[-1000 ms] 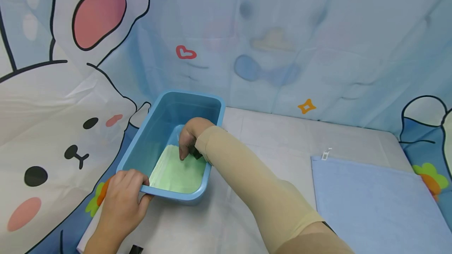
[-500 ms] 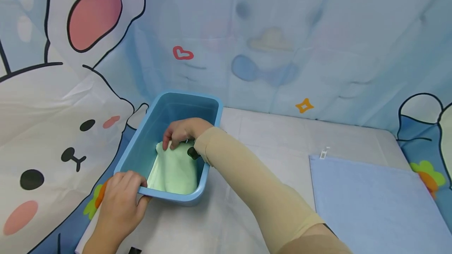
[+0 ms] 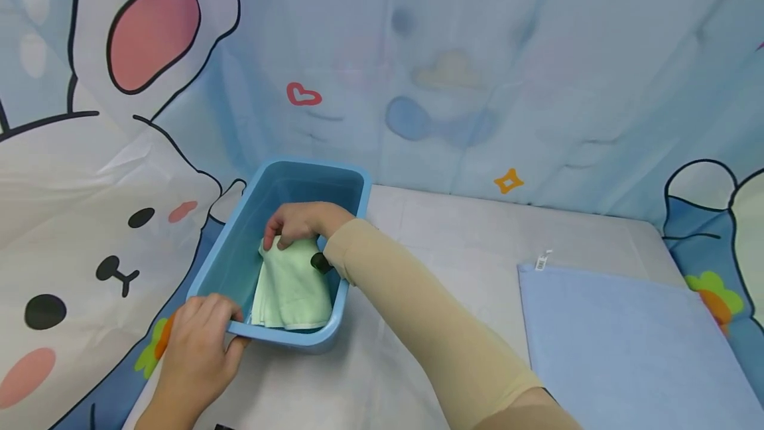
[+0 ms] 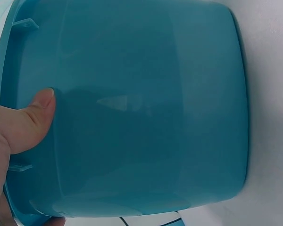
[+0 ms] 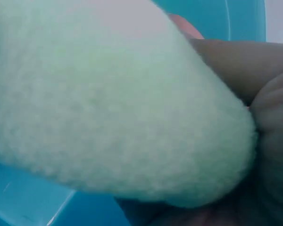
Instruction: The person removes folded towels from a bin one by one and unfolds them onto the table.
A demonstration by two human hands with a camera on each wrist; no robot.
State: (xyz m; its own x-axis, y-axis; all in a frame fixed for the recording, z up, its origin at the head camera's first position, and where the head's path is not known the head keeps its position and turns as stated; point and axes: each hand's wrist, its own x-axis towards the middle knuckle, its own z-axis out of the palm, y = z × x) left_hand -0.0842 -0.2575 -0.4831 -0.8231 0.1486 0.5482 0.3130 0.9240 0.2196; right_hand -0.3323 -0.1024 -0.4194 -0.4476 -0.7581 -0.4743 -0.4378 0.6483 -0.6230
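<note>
A pale green towel (image 3: 294, 287) hangs inside a blue plastic tub (image 3: 205, 261), its top edge pinched by my right hand (image 3: 301, 223). Close up in the right wrist view, the fuzzy green towel (image 5: 118, 108) covers much of the right hand's fingers (image 5: 245, 61). My left hand (image 3: 199, 344) grips the tub's near left rim, fingers over the edge. In the left wrist view, the thumb (image 4: 35, 117) presses on the outside of the tub (image 4: 132, 117).
A blue cloth (image 3: 621, 344) with a small white tag (image 3: 542, 260) lies flat at the right of the white-covered table (image 3: 430, 297). A printed cartoon curtain (image 3: 453, 32) stands behind and to the left of the tub.
My right hand has taken hold of the green towel and lifted its far edge off the tub's bottom, moving slightly left. The left hand stays on the rim.
</note>
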